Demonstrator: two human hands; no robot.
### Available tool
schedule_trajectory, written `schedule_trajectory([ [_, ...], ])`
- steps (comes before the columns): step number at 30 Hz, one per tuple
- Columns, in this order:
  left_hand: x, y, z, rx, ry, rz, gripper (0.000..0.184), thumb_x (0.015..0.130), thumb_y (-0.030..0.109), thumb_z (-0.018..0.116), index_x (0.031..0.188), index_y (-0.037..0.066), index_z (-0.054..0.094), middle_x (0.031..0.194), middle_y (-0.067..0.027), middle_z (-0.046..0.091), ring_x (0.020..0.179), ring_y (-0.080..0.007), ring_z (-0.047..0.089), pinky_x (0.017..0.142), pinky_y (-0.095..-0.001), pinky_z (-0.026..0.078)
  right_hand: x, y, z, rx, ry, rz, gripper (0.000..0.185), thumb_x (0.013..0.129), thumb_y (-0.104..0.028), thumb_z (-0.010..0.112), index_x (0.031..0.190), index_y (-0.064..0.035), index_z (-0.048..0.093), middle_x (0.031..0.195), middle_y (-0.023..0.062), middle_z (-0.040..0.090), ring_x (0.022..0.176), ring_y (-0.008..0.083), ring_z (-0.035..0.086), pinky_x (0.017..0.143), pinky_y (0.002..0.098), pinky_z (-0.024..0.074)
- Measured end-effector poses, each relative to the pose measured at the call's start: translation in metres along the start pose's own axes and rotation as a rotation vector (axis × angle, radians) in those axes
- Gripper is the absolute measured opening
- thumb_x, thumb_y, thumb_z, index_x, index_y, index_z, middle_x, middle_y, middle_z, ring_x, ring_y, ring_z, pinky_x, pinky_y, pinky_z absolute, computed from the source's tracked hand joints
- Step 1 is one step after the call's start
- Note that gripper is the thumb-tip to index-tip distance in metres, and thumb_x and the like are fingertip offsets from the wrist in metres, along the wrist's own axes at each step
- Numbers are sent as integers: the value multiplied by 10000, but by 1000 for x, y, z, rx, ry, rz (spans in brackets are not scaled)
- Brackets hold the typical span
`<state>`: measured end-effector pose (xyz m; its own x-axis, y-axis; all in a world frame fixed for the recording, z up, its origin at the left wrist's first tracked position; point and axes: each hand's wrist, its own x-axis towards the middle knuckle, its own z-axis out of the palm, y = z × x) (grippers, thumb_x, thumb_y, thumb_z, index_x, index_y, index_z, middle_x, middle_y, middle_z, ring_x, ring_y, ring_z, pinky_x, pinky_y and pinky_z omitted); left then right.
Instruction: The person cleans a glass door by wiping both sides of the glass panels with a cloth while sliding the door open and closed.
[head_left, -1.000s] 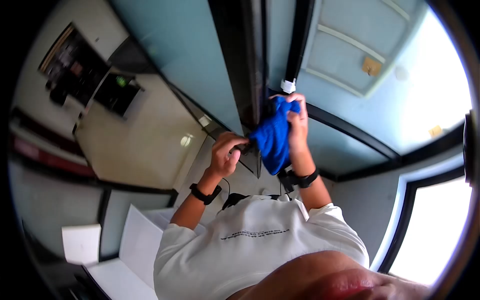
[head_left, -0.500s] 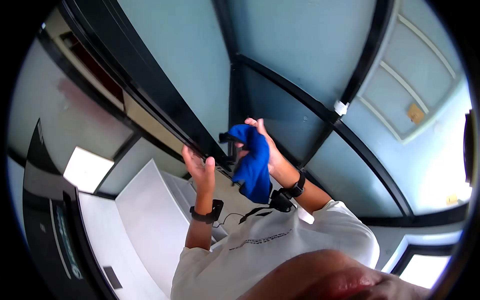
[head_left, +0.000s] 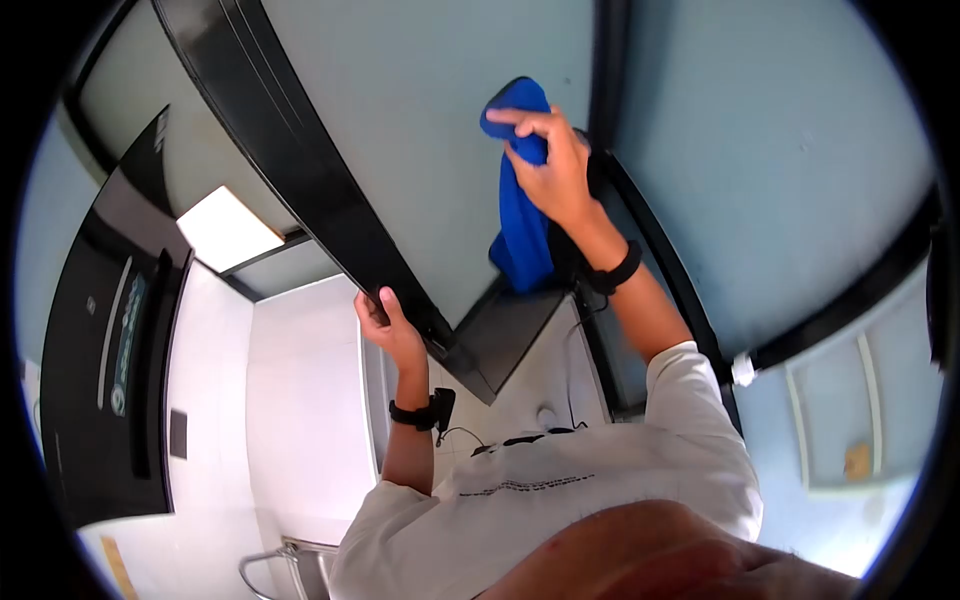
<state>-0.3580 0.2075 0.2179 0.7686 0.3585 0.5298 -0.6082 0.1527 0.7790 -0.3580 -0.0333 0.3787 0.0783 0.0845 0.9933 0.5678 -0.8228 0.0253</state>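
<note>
A blue cloth (head_left: pixel 522 240) lies against the frosted glass panel (head_left: pixel 420 110), its lower part hanging down. My right hand (head_left: pixel 556 170) presses the upper part of it to the glass, index finger stretched out and the others bent over the fabric. Lower and to the left, my left hand (head_left: pixel 393 330) grips the edge of the black door frame (head_left: pixel 320 170), thumb on the near face and fingers partly hidden behind. Both wrists wear black bands.
A glossy black appliance (head_left: pixel 110 330) is at far left, beside a white counter (head_left: pixel 300 380). A metal faucet (head_left: pixel 265 560) stands at bottom left. More frosted panels with black frames fill the right, with a white fitting (head_left: pixel 743 368) on one frame.
My right hand has moved up and away with the blue cloth, from beside the frame edge onto the glass. My left hand, formerly with fingers raised at the frame, now grips its edge. The view has turned.
</note>
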Motion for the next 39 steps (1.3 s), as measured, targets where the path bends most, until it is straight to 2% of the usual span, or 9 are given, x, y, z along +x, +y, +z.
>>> schedule_trajectory([
  [3, 3, -28, -8, 32, 13, 41, 310, 988, 201, 578, 1191, -30, 540, 992, -42, 611, 895, -106, 527, 828, -260, 416, 31, 22, 30, 144, 47, -81, 407, 671, 132, 687, 1030, -51, 632, 884, 45, 689, 816, 249, 605, 720, 328, 530],
  [12, 8, -24, 13, -109, 177, 8, 159, 918, 157, 572, 975, 10, 552, 863, 2, 507, 812, -107, 459, 781, -236, 369, 37, 61, 74, 162, 87, -209, 304, 654, 67, 725, 916, -80, 677, 719, -13, 638, 717, 150, 593, 532, 279, 518],
  [20, 10, -26, 8, -142, 184, 9, 217, 913, 163, 559, 1040, -12, 576, 955, -37, 580, 898, -139, 524, 862, -271, 408, 35, 118, 42, 135, 167, -109, 260, 657, 106, 670, 810, -47, 526, 862, 45, 706, 720, 250, 638, 618, 307, 537],
  [22, 10, -35, -5, -155, 42, -39, 465, 956, 186, 543, 1313, -102, 469, 1360, -155, 469, 1214, -252, 493, 1074, -369, 384, 30, 127, 26, 80, 154, -62, 275, 681, 110, 668, 809, -44, 480, 897, 67, 711, 754, 278, 646, 651, 312, 529],
  [26, 11, -47, -4, -143, 94, -5, 469, 965, 193, 537, 1327, -96, 465, 1371, -166, 461, 1217, -261, 494, 1085, -377, 375, 20, 169, 1, -52, 201, 44, 286, 760, 69, 698, 827, -37, 440, 916, 105, 706, 848, 297, 695, 713, 314, 531],
  [29, 15, -61, -12, -92, 158, 88, 380, 931, 217, 533, 1197, -54, 545, 1131, -122, 594, 1042, -213, 551, 970, -315, 395, 16, 201, -18, -49, 150, 149, 281, 782, 39, 720, 849, -35, 458, 913, 105, 706, 920, 265, 715, 730, 309, 535],
  [31, 22, -124, -44, 401, 287, 418, 428, 935, 223, 513, 1245, -72, 518, 1192, -159, 586, 1086, -245, 557, 1013, -335, 389, 4, 229, -21, -82, 137, 132, 283, 756, -25, 768, 884, -39, 516, 852, 114, 687, 809, 329, 673, 738, 350, 539],
  [34, 28, -23, 18, -162, 108, 0, 441, 956, 222, 463, 1252, -103, 501, 1195, -187, 583, 1079, -245, 558, 1012, -330, 392, 6, 177, -39, -20, 187, 57, 385, 736, -152, 851, 934, -40, 539, 888, 109, 674, 782, 295, 674, 737, 338, 537],
  [39, 39, -42, 10, 4, 116, 16, 313, 970, 166, 448, 1155, -65, 552, 1066, -102, 600, 965, -181, 531, 926, -284, 398, -26, 110, -48, 327, 368, 649, 520, 694, -194, 903, 1045, 13, 579, 961, 44, 638, 746, 120, 617, 714, 260, 519],
])
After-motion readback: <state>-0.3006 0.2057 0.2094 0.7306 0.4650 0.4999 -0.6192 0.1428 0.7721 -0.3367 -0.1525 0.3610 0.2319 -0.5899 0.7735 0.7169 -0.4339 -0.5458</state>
